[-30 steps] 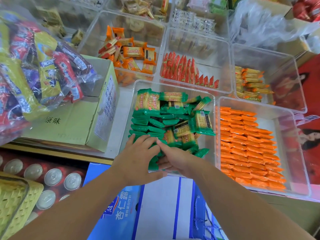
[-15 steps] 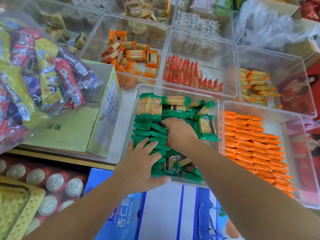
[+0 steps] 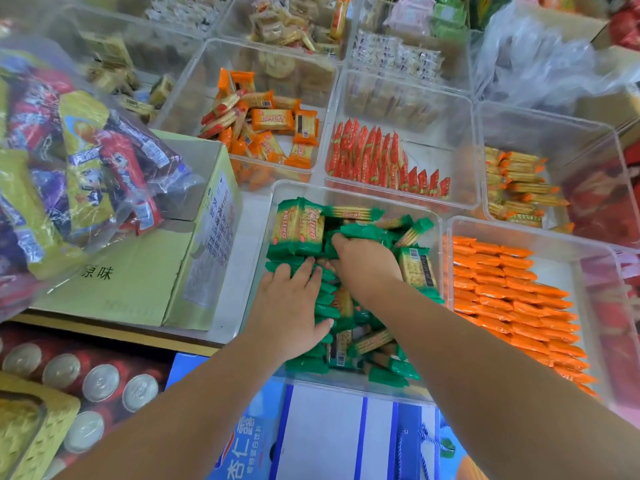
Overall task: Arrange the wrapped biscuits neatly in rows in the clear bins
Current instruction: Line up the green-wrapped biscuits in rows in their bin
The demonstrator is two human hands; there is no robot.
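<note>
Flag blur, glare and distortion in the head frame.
Head view: wide-angle bowing along the rim of the clear plastic bin; white-wrapped packets at the top edge soft; white glints on the crinkled clear snack bag at left; light even, no hard shadows; green-wrapped biscuits, left hand and right hand readable.

bright, even light | soft shadows | edges bowed, corners blurred
</note>
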